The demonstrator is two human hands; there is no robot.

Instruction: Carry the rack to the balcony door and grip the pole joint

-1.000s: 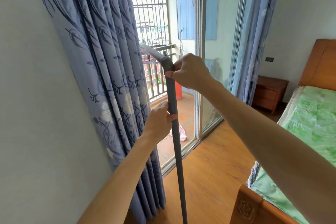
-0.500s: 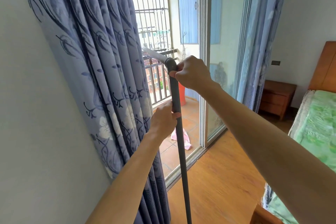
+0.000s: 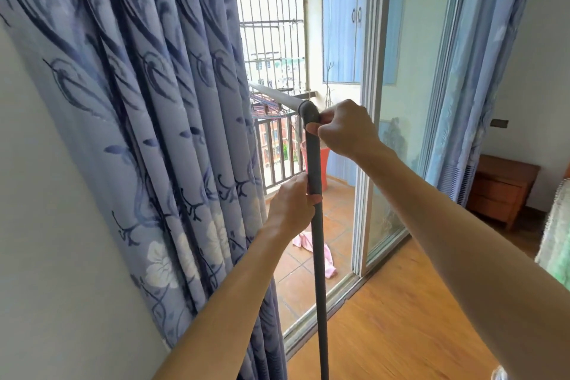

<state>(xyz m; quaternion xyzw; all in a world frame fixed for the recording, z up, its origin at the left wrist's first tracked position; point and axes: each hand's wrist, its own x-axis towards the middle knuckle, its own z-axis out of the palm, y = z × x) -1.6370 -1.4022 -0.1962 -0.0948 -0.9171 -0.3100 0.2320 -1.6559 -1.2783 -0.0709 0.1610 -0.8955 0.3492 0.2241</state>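
Currently both hands are clamped on the grey pole [image 3: 317, 256], apart along its length. Right hand [image 3: 347, 128] grips just under the elbow joint [image 3: 308, 114] at the top, fingers curled round the shaft, thumb against the joint. Left hand [image 3: 291, 205] holds lower down, fingers wrapped at the orange ring [image 3: 314, 198]. The two-point hold looks like one hand steadying the shaft while the other works the joint; a judgement, not visible.

Pole stands near upright, running down out of frame at the bottom. From the elbow a pale tube [image 3: 274, 95] angles up-left, its far end hidden behind the blue floral curtain [image 3: 138, 133].

Beyond: the sliding glass door [image 3: 401, 133] stands open to the tiled balcony [image 3: 308, 259], where a pink cloth [image 3: 311, 241] lies on the tiles, with the railing [image 3: 277, 145] behind. Wooden nightstand [image 3: 502, 188] far right, green bedding [image 3: 555, 241] at the edge, wood floor [image 3: 401, 318] underfoot.
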